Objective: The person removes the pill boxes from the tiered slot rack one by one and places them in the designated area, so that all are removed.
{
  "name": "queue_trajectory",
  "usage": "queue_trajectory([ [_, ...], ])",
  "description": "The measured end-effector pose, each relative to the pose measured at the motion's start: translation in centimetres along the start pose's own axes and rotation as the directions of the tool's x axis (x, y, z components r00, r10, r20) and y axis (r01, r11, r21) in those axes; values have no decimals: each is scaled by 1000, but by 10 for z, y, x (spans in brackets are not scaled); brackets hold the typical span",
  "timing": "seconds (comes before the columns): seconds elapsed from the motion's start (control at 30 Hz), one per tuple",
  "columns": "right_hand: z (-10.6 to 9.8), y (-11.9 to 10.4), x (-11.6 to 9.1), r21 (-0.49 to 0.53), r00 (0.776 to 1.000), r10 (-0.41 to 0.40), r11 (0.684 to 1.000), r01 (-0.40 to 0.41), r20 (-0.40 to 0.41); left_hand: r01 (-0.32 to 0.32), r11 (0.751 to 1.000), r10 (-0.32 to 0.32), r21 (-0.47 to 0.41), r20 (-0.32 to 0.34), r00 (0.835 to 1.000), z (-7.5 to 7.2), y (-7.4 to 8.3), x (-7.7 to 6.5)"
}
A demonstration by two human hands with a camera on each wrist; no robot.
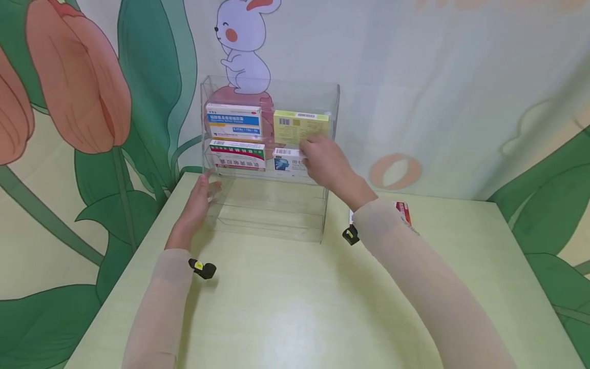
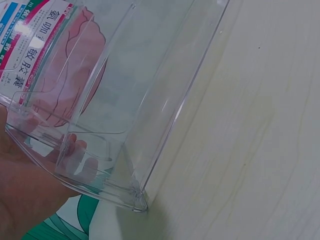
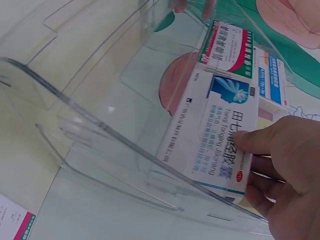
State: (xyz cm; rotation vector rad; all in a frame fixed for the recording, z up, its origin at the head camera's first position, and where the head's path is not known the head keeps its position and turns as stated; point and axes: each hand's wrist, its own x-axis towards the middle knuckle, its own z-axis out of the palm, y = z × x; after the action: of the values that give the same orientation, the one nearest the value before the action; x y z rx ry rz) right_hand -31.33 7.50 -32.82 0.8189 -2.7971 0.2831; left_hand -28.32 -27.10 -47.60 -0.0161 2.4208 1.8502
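Observation:
A clear stepped display rack [image 1: 272, 197] stands on the table against the wall. My left hand [image 1: 195, 205] holds its left side; in the left wrist view some fingers show through the clear plastic. With thumb and fingers my right hand [image 1: 327, 161] pinches a white medicine box [image 3: 220, 135] with a blue head picture, at the right of the rack's middle tier. Left of it sits a white, red and green medicine box [image 1: 237, 155]. On the tier above are a blue and white box [image 1: 234, 123] and a yellow box [image 1: 295, 125], its lower right corner behind my right hand.
A white and red box [image 1: 403, 211] lies on the table right of the rack, mostly hidden by my right sleeve. The rack's lowest tier shows bare clear plastic [image 2: 150, 105]. A cloth with printed tulips and a rabbit [image 1: 249, 66] covers the wall.

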Motion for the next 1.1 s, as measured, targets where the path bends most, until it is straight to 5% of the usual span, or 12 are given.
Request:
queue_trajectory([
  [0.27, -9, 1, -3, -23, 998, -52, 998, 53, 40, 32, 999, -32, -21, 12, 999, 6, 26, -18],
  [0.5, -40, 4, -17, 101, 998, -56, 993, 60, -39, -1, 1000, 1, -14, 15, 1000, 7, 32, -22],
  [0.73, -91, 13, -39, 349, 998, 14, 937, 8, -59, 7, 1000, -6, 14, -8, 1000, 3, 13, -8],
  [1.1, -113, 81, -103, 340, 983, 179, 923, -179, 33, -12, 1000, 12, 17, -11, 1000, 0, -2, 0],
])
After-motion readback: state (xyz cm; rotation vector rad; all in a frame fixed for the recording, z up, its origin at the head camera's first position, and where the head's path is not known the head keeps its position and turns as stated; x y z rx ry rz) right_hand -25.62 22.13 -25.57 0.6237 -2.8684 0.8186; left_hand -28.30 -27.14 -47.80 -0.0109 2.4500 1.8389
